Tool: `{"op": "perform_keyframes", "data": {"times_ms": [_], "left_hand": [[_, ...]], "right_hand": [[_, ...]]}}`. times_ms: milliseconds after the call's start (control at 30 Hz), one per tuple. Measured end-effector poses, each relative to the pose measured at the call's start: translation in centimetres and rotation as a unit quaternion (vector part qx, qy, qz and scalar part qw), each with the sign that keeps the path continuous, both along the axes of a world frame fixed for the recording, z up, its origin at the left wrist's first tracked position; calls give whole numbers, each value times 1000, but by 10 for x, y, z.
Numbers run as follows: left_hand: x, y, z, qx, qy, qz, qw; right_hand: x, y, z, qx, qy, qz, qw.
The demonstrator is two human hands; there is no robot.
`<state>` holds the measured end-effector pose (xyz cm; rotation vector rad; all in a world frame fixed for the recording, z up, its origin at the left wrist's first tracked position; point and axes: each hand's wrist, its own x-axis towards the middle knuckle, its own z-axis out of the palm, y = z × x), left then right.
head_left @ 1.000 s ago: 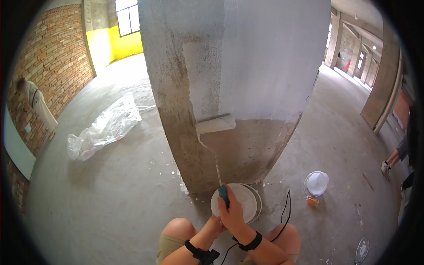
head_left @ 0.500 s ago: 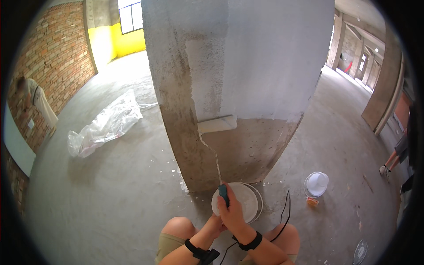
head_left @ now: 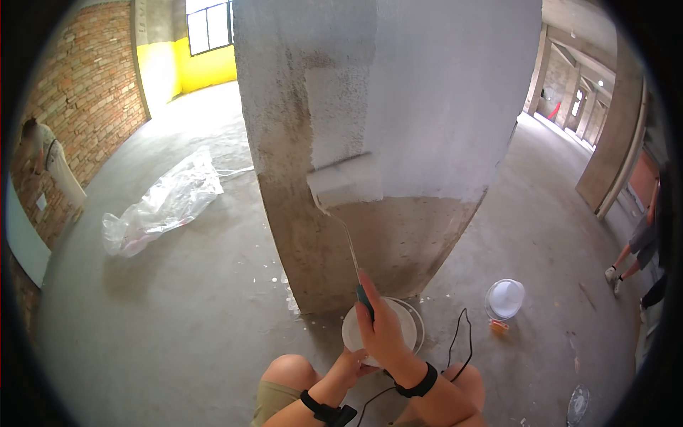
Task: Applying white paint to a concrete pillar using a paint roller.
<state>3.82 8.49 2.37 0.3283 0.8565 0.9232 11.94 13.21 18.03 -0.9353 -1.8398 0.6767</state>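
Note:
My right hand point(head_left: 388, 333) is closed around the green handle point(head_left: 365, 299) of a paint roller point(head_left: 347, 181). Its thin bent rod reaches up to a white roller sleeve, which lies against a broad concrete pillar point(head_left: 398, 235). Pale paint coats the pillar's upper part; the lower strip and left side are bare and brownish. Between my knees and the pillar stands a round white bucket point(head_left: 350, 327). At its near rim, my left hand point(head_left: 348, 366) grips with the thumb over the edge; the right wrist partly hides its fingers.
Crumpled clear plastic sheeting point(head_left: 167, 203) lies on the floor at left. To the right are a smaller white bucket point(head_left: 506, 299), an orange item point(head_left: 499, 327) and a black cord point(head_left: 452, 345). One person point(head_left: 60, 167) stands by the brick wall; another person's legs point(head_left: 629, 260) show far right.
The roller sleeve has moved up the pillar and slightly left, and more of the surface around it is covered in pale paint. My right hand has risen slightly; the left stays by the bucket.

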Motion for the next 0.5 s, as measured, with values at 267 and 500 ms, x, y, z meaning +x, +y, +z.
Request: {"op": "perform_keyframes", "data": {"times_ms": [267, 500], "left_hand": [[5, -2, 24, -30, 58, 23, 998], [1, -1, 19, -15, 42, 13, 999]], "right_hand": [[-19, 21, 77, 48, 39, 44, 997], [-27, 2, 15, 14, 70, 19, 997]]}}
